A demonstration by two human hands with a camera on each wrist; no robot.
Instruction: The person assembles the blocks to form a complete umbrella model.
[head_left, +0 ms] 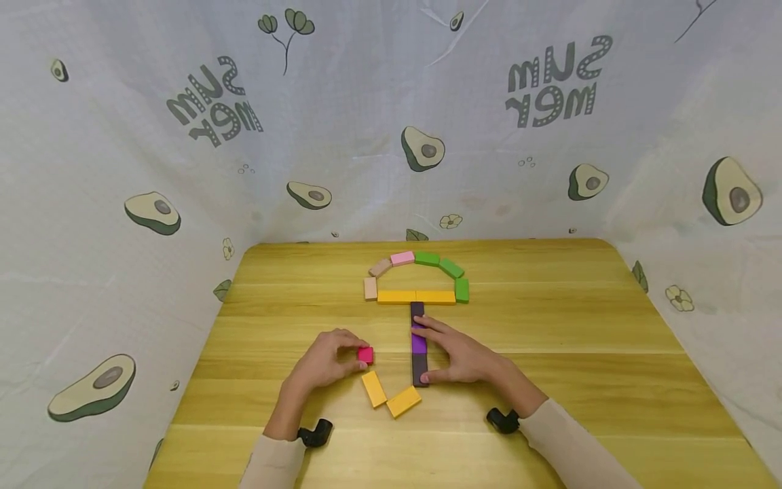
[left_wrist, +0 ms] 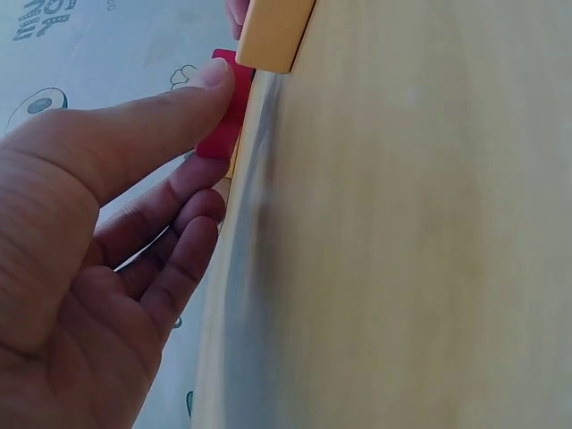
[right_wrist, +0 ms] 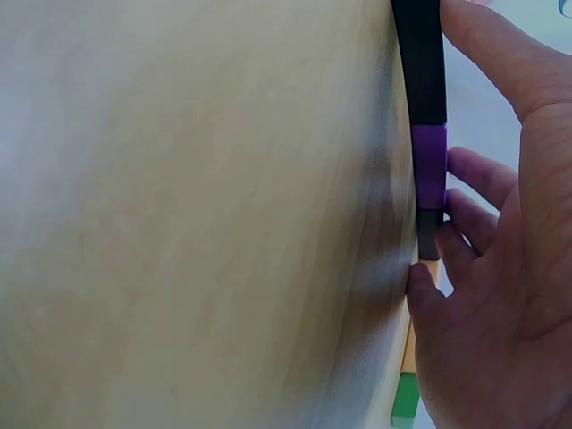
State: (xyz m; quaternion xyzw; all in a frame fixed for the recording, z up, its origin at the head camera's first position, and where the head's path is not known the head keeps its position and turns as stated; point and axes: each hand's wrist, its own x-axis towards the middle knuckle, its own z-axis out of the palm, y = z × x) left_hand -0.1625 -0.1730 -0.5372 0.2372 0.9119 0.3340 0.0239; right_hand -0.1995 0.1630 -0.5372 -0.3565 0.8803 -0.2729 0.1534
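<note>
My left hand (head_left: 328, 358) pinches a small red block (head_left: 366, 355) between thumb and fingers, just above a tilted yellow block (head_left: 374, 390). In the left wrist view the thumb lies on the face of the red block (left_wrist: 223, 134). My right hand (head_left: 464, 353) rests along an upright column made of a dark block (head_left: 419, 370), a purple block (head_left: 419, 343) and another dark block (head_left: 417, 311). Its thumb touches the lower dark block, while the spread fingers reach the upper part. In the right wrist view fingertips meet the purple block (right_wrist: 430, 167).
Two end-to-end yellow blocks (head_left: 397, 297) cross the column's top. Above them arch green blocks (head_left: 451, 268), a pink block (head_left: 402, 258) and tan blocks (head_left: 370, 288). A second slanted yellow block (head_left: 404, 402) lies near the column's foot. A printed curtain (head_left: 366, 136) surrounds the wooden table (head_left: 537, 305).
</note>
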